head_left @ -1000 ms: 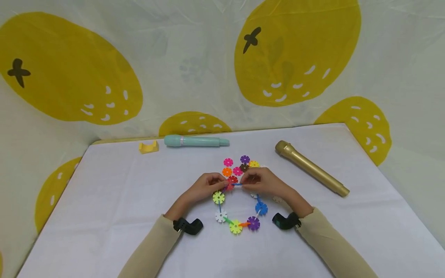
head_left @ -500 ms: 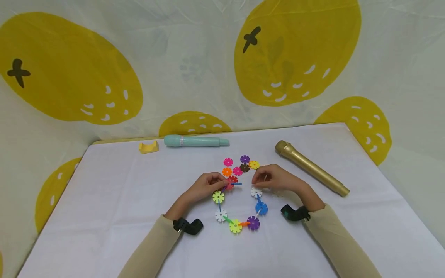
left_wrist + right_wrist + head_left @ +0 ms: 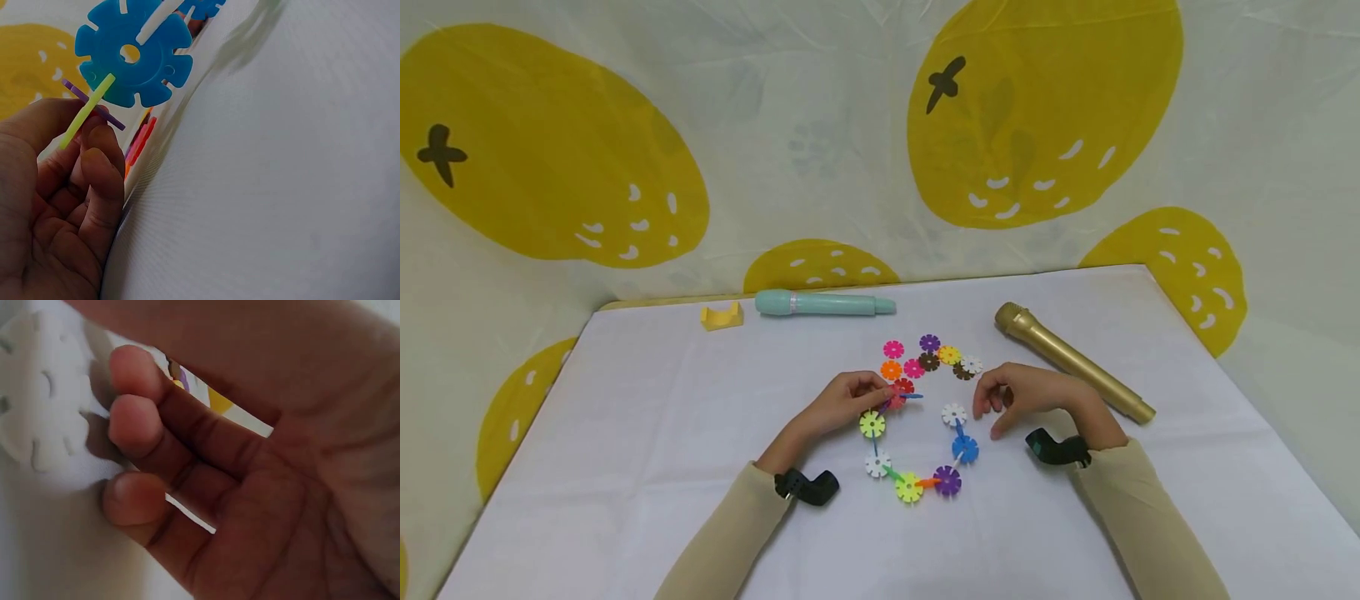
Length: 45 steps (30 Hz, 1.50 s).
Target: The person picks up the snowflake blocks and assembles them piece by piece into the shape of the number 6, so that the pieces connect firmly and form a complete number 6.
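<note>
Seemingly, the snowflake-disc chain (image 3: pixel 909 487) just needs closing: left grip (image 3: pixel 850 402) pinches near 1 end; loose, empty right grip (image 3: pixel 1028 393) flanks the other.

Plain beige long sleeves (image 3: pixel 722 529); black, elbow-shaped wrist cameras (image 3: pixel 812 489), right one with small greenish patch (image 3: pixel 1038 450).

Covered, cropped and blurred by the left hand (image 3: pixel 842 404) and right hand (image 3: pixel 1037 387)
The left hand's fingers hide part of the coral notched disc (image 3: pixel 898 402) they pinch; just above them in the left wrist view, the top edge crops a blue notched disc (image 3: pixel 103 47). Beyond the right hand's fingertips, a white notched disc (image 3: pixel 59 394) is blurred and cut by the right wrist view's left edge.
</note>
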Each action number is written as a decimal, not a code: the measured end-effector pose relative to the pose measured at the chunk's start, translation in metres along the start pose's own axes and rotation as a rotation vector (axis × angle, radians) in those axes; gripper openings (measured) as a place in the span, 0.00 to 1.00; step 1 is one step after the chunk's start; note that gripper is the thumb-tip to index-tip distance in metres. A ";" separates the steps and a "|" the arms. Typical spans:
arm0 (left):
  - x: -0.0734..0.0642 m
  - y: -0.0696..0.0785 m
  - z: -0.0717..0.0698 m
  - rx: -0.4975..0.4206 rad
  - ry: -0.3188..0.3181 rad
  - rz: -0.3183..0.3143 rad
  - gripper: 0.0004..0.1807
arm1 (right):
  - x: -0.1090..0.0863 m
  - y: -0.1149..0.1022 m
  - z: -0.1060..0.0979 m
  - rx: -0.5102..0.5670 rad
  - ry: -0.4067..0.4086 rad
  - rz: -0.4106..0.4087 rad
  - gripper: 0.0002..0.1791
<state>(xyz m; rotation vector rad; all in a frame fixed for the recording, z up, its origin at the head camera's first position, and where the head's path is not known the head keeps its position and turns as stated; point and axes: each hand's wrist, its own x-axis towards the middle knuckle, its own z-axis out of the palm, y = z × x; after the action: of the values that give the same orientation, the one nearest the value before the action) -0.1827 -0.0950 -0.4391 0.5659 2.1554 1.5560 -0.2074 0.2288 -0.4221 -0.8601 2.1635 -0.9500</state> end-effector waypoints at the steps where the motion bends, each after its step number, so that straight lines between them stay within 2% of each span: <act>1: 0.000 0.000 0.000 -0.001 0.000 0.000 0.10 | -0.002 0.000 -0.001 -0.008 -0.012 -0.002 0.15; 5: 0.000 0.000 -0.001 0.002 0.001 -0.003 0.10 | -0.005 0.001 -0.003 -0.025 -0.024 -0.005 0.17; 11: -0.001 0.002 -0.001 0.009 0.007 -0.002 0.10 | -0.003 0.005 -0.004 -0.030 0.041 0.039 0.14; 18: 0.012 -0.027 0.000 0.017 0.032 -0.013 0.10 | -0.001 0.007 -0.004 -0.047 0.115 0.052 0.15; 25: 0.000 0.001 -0.001 0.001 0.020 -0.015 0.10 | 0.002 0.008 -0.004 -0.060 0.133 0.064 0.13; 32: 0.000 0.001 -0.001 0.004 0.015 -0.007 0.10 | 0.000 0.009 -0.004 -0.055 0.162 0.070 0.14; 35: 0.002 -0.002 -0.001 0.001 0.008 -0.001 0.10 | -0.002 0.008 -0.004 -0.056 0.165 0.067 0.16; 42: 0.014 -0.032 0.000 0.004 0.018 -0.010 0.10 | -0.006 0.005 -0.006 -0.070 0.177 0.064 0.17; 45: 0.014 -0.034 0.001 0.000 0.025 -0.011 0.11 | -0.006 0.003 -0.006 -0.075 0.179 0.056 0.16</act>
<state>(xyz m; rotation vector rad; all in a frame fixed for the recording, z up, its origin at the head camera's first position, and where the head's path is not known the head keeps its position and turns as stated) -0.1967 -0.0961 -0.4728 0.5362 2.1736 1.5647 -0.2094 0.2371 -0.4202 -0.7706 2.3760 -0.9552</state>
